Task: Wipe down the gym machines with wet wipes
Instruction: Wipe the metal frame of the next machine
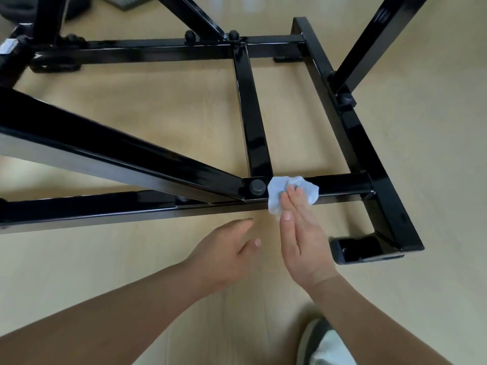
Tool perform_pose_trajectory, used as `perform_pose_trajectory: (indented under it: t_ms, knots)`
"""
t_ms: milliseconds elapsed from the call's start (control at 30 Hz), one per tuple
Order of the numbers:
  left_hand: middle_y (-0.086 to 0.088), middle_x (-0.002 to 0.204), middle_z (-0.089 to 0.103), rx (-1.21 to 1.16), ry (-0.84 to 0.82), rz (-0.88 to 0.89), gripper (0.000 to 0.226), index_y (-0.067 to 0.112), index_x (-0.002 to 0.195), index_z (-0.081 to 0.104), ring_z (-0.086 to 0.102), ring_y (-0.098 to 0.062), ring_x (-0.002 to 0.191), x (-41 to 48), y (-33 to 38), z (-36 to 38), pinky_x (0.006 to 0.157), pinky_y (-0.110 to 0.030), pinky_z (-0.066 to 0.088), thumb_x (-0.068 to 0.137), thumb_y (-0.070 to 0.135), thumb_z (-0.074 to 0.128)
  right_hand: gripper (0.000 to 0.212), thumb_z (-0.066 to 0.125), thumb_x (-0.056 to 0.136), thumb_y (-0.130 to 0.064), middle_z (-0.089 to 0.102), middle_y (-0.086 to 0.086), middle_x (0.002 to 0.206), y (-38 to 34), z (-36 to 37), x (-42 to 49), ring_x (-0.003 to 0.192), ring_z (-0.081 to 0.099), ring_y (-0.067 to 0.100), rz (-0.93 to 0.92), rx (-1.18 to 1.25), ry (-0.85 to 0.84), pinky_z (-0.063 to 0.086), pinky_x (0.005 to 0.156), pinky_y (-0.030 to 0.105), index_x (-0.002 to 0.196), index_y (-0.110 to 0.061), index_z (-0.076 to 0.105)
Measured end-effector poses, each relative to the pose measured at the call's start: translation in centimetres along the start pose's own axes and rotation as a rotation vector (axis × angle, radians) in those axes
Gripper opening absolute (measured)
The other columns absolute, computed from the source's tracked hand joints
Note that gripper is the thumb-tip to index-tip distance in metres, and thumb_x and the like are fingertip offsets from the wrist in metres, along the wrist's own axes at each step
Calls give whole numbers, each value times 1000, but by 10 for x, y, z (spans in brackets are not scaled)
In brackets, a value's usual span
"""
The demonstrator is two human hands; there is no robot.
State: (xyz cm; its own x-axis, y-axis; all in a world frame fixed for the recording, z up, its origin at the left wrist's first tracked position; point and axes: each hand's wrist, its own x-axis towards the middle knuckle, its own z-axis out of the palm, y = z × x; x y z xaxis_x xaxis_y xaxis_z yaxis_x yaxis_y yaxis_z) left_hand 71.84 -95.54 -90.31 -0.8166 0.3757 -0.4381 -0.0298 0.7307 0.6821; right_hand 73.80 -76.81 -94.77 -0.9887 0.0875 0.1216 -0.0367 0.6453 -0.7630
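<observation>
White wet wipe pressed on black frame bar, right hand flat-fingered; left hand relaxed

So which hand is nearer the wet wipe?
Right. The right hand presses straight fingers on the wet wipe against the frame bar; the left hand is apart, lower left of it.

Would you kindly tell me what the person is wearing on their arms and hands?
The left hand and right hand are both bare: no gloves, rings, watch or sleeves show anywhere in view.
</observation>
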Motion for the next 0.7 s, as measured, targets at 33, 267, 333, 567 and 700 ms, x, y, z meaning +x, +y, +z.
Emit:
perform_pose_trajectory:
  t_ms: [33, 267, 333, 567, 700]
  knots:
    - [13, 114, 70, -188, 14, -45, 33, 37, 130, 61, 65, -9, 107, 2, 4, 3, 99, -35, 52, 99, 49, 57, 56, 25, 111, -37, 36, -5, 165, -9, 2, -6, 154, 25, 5, 11, 78, -8, 23, 123, 19, 155, -8, 44]
    - [4, 105, 78, -803, 119, -300, 17, 25, 108, 76, 74, -13, 99, 12, 25, 8, 92, -40, 61, 91, 28, 76, 51, 25, 108, -46, 75, -10, 119, -44, 8, -29, 123, 64, 7, 236, 623, -89, 46, 102, 18, 120, -28, 71]
    - [-1, 102, 78, -841, 142, -353, 17, 19, 107, 76, 75, -18, 96, 10, 23, 6, 89, -39, 62, 95, 31, 73, 57, 24, 108, -41, 78, -2, 111, -49, -1, -24, 115, 68, 13, 214, 626, -148, 48, 94, 17, 115, -19, 75]
    - [-11, 93, 73, -938, 245, -699, 10, 7, 102, 71, 67, -24, 78, -3, 5, -15, 82, -39, 62, 96, 9, 64, 34, 45, 107, -33, 66, -11, 122, -53, -8, 11, 113, 60, 7, 95, 28, 48, 52, 94, 31, 134, -24, 63]
    - [-9, 102, 71, -1023, 429, -851, 23, 12, 113, 65, 68, -28, 92, 2, -6, -11, 87, -38, 58, 94, 25, 63, 63, 48, 98, -6, 30, -12, 166, -47, 7, 39, 153, 24, 4, -58, -181, -188, 34, 117, 25, 158, -22, 40]
